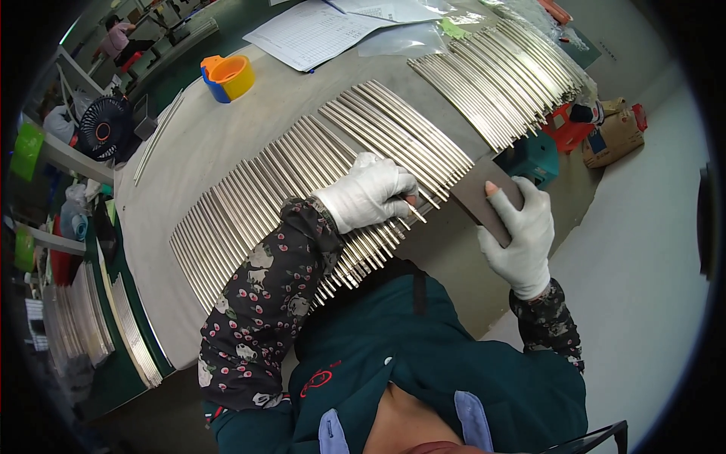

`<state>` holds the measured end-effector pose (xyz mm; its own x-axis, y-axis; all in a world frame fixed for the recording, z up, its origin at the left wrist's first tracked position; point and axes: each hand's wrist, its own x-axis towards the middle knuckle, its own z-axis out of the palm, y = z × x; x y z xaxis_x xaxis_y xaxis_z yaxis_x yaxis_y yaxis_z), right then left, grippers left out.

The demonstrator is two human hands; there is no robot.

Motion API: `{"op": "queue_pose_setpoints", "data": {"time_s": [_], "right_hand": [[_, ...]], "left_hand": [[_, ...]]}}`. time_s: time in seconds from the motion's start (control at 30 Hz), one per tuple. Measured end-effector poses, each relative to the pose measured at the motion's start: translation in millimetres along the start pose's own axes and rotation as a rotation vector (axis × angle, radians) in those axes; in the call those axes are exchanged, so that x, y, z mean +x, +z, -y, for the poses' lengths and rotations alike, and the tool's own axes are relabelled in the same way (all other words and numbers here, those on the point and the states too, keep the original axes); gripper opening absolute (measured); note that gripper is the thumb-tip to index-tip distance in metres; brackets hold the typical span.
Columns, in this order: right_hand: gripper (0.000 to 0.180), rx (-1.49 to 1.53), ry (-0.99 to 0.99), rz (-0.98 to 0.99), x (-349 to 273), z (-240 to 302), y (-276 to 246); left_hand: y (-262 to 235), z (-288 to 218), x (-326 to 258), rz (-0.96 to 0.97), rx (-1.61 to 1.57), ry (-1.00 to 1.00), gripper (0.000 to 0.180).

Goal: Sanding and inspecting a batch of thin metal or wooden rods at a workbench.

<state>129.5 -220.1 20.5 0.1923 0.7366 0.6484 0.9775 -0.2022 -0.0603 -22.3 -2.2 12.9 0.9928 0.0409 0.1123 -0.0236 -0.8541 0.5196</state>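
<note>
Counter (151, 250): rods (393, 129) in rows
Left hand (368, 195): pinching one rod (420, 216) (go easy)
Right hand (527, 236): gripping block (480, 203), level's probably best

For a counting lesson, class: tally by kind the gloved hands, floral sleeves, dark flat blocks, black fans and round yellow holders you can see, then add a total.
Gloved hands (left hand, right hand): 2
Floral sleeves (left sleeve, right sleeve): 2
Dark flat block: 1
Black fan: 1
Round yellow holder: 1
Total: 7
</note>
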Motion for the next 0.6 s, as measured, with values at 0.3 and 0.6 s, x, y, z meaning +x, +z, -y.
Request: {"op": "queue_pose_setpoints", "data": {"time_s": [0.3,0.6], "right_hand": [[0.054,-0.020,0.019,-0.078,8,0,2],[0.057,-0.035,0.054,-0.045,0,-5,3]], "left_hand": [[3,3,3,-0.041,0.029,0.088,0.018],[6,2,0,-0.094,0.040,0.131,0.017]]}}
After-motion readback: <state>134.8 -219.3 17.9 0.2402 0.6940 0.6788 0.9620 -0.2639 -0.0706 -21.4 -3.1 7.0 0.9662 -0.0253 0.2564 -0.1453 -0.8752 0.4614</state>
